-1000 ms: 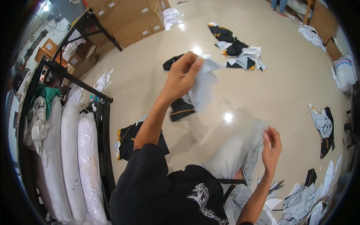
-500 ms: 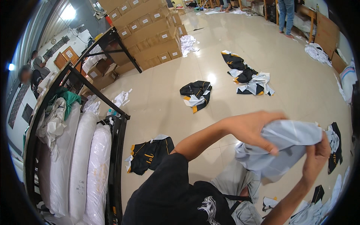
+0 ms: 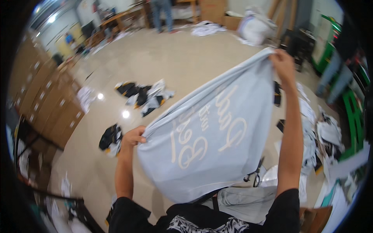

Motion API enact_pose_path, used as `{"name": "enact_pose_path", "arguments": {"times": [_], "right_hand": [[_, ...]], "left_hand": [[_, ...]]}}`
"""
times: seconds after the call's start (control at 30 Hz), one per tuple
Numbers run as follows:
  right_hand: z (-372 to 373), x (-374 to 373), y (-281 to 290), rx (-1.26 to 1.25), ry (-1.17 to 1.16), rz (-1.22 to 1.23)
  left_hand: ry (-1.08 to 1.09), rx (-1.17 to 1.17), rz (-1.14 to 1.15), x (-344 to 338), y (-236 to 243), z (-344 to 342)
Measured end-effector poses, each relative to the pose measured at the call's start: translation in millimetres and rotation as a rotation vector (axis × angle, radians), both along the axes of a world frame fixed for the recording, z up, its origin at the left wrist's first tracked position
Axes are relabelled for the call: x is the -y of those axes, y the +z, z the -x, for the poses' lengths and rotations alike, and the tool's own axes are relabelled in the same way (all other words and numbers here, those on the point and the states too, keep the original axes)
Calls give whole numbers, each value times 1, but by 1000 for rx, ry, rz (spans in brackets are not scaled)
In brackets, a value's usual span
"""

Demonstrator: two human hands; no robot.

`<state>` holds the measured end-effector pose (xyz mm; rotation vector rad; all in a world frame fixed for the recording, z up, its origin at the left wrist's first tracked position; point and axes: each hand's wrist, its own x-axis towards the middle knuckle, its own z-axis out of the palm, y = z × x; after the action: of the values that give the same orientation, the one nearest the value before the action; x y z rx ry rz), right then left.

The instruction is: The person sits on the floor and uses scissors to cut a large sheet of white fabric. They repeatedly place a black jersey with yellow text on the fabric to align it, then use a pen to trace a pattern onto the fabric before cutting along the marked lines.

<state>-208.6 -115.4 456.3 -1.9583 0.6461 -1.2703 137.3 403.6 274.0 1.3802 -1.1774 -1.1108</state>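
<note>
Left hand [image 3: 134,136] and right hand [image 3: 283,66] each pinch an end of the cloth [image 3: 246,116], which hangs between them, its long top edge rising rightward; apparently scissors [image 3: 256,175] beside the cloth's lower right

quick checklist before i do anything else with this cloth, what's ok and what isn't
1. Left hand gripping the grey cloth: ok, it pinches the edge.
2. Right hand gripping: ok, it holds the upper corner, higher than the left in the picture.
3. Cloth smooth throughout: not ok, the upper edge is bunched between the hands.
4. Scissors clear of the cloth: cannot tell, they show right at its lower edge.
5. Far side free of marks: cannot tell, it faces away.
</note>
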Motion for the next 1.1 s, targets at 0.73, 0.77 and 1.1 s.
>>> {"name": "enact_pose_path", "arguments": {"times": [0.73, 0.77, 1.1], "right_hand": [[270, 72, -173, -239, -503, 245], [281, 64, -209, -223, -456, 157], [286, -8, -435, -834, -266, -86]], "left_hand": [[707, 1120, 420, 149, 31, -61], [673, 1127, 333, 138, 3, -49], [550, 1143, -95, 113, -221, -26]]}}
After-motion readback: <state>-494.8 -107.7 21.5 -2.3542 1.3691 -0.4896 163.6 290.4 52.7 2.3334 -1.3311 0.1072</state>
